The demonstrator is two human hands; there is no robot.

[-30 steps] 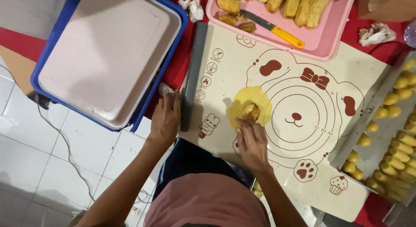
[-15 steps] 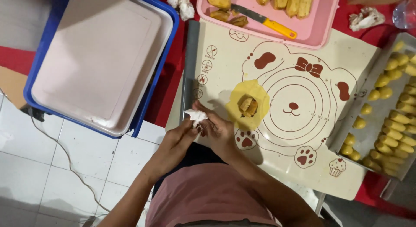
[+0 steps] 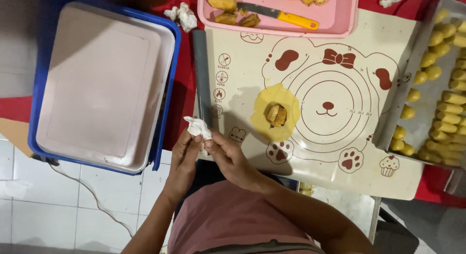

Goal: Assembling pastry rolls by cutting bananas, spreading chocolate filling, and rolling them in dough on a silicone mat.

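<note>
White crumpled tissue (image 3: 197, 126) is half hidden between the hands. The left hand (image 3: 183, 159) and right hand (image 3: 228, 157) both pinch it, just left of the yellow round dough sheet (image 3: 275, 112).

Even indoor light from above — colours clear, mostly sharp. Soft shadow falls on mat (image 3: 310, 152) below hands. Top left corner dim. Baking tray (image 3: 439, 89) at right edge slightly soft — no harsh glare.
</note>
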